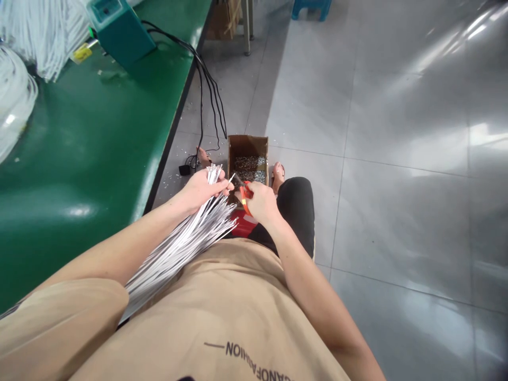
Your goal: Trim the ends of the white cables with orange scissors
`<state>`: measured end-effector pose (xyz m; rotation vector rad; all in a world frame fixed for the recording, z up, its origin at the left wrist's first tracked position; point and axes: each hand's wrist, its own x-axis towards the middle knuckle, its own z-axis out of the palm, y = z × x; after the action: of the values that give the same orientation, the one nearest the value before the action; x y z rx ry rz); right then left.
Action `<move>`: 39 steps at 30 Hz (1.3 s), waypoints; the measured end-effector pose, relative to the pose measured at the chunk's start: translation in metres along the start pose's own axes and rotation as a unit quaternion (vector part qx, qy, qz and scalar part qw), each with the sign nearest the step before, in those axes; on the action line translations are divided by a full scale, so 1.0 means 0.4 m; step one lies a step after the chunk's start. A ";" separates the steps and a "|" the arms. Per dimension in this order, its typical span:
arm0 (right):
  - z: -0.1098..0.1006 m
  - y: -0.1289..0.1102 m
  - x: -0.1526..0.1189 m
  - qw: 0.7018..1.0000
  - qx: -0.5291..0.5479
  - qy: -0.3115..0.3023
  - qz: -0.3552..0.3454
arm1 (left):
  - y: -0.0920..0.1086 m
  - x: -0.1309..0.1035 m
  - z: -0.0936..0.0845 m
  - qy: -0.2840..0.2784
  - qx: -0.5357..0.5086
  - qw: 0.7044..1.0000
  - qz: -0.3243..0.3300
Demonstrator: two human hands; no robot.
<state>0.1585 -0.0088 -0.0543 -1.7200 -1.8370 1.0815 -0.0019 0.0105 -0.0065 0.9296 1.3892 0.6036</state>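
Observation:
My left hand point(208, 186) is closed around a thick bundle of thin white wires point(188, 233), which runs back under my forearm and across my lap. One wire end sticks out to the right past my left thumb and fingertips. In my right hand point(262, 202) are red-orange-handled pliers point(243, 200), their dark jaws pointing at that wire end. Whether the jaws touch the wire I cannot tell. Below both hands, an open cardboard box point(248, 142) on the floor holds many small shiny clippings.
A green-topped table point(99, 137) stands on my left, with a teal machine point(121, 32) and coils of white wire point(16, 100) on it. Black cables point(208, 79) hang over its edge to the floor. A blue stool point(311, 8) stands at the far end.

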 end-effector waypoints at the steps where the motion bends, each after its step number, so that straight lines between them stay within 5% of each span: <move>1: -0.003 -0.005 0.004 0.995 0.099 -0.002 0.031 | -0.001 0.000 0.001 0.006 0.007 1.000 0.005; 5: -0.022 -0.053 0.021 0.882 0.453 -0.012 0.127 | -0.004 -0.004 0.004 0.022 0.039 0.998 0.035; 13: -0.014 -0.085 0.019 0.821 0.549 0.003 0.158 | 0.000 -0.005 -0.001 0.036 0.205 0.975 0.082; 24: 0.014 -0.059 0.003 0.789 0.599 0.000 0.137 | -0.014 0.000 0.004 0.014 0.107 0.993 0.049; 39: 0.013 -0.048 0.001 0.793 0.597 -0.009 0.121 | 0.019 -0.014 0.010 -0.050 -0.035 0.997 -0.046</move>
<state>0.1420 -0.0087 -0.0431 -1.0876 -0.5319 1.7828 0.0025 0.0090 0.0025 0.8248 1.3060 0.5254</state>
